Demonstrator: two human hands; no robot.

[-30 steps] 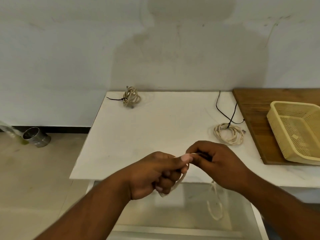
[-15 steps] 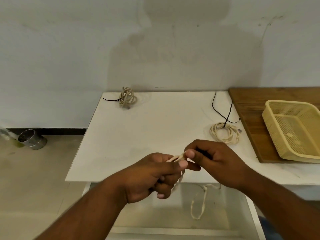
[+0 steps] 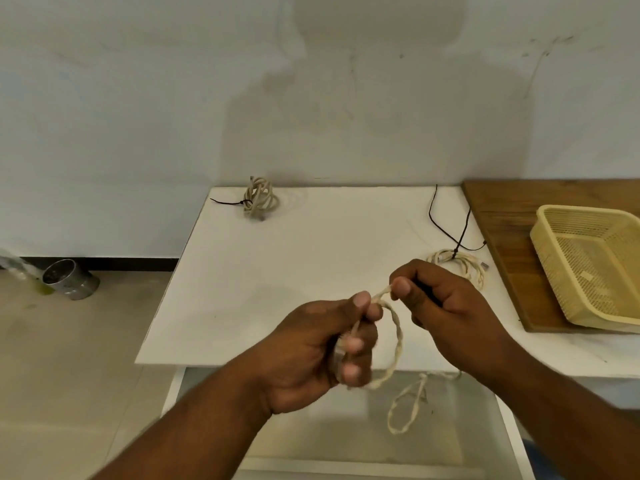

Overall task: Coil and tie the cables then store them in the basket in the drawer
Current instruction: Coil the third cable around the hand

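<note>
My left hand (image 3: 322,344) grips a cream braided cable (image 3: 397,344) above the table's front edge, one loop hanging from its curled fingers. My right hand (image 3: 440,306) pinches the same cable near its end between thumb and forefinger, just right of the left thumb. The cable's tail (image 3: 405,407) dangles in a loop over the open drawer (image 3: 346,445) below. A coiled cream cable with a black tie (image 3: 460,263) lies on the table behind my right hand. Another tied coil (image 3: 259,199) lies at the table's back left. The yellow mesh basket (image 3: 554,258) stands on a wooden board at the right.
The white table (image 3: 277,271) stands against a pale wall. The wooden board (image 3: 512,220) covers its right end. On the tiled floor at the left lies a metal can (image 3: 69,278) beside a plastic bottle (image 3: 17,268).
My hands have drawn apart, the right one moving up and right. A loop of cable now shows between them, and the dangling tail has shifted in the drawer.
</note>
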